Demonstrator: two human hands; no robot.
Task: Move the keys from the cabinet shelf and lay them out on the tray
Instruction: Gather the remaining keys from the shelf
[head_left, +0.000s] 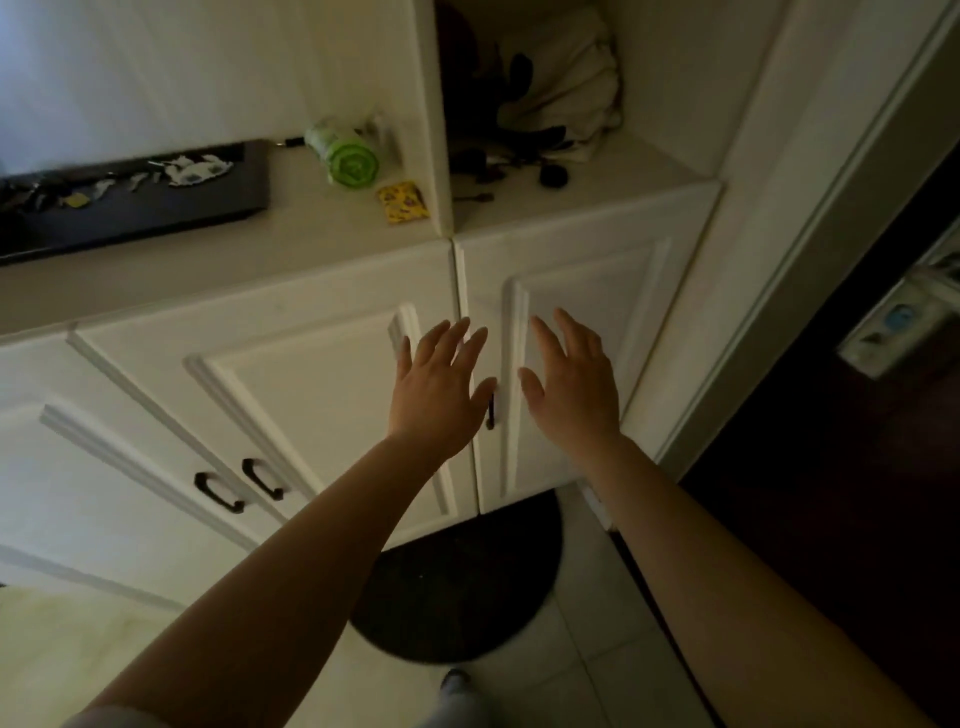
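A black tray (156, 215) lies on the white counter at the upper left, with several keys (111, 184) and a white keychain on it. In the open cabinet shelf (613, 192) at upper right sit dark key fobs (551, 175) and a small key (475, 198). My left hand (439, 387) and my right hand (574, 384) are raised in front of the lower cabinet doors, fingers spread, holding nothing. Both hands are well below the shelf.
A green roll (345, 156) and a yellow packet (403, 201) lie on the counter between tray and shelf. A white cloth bag (566, 88) fills the back of the shelf. A dark mat (457, 582) lies on the floor, and a dark door (831, 467) stands at right.
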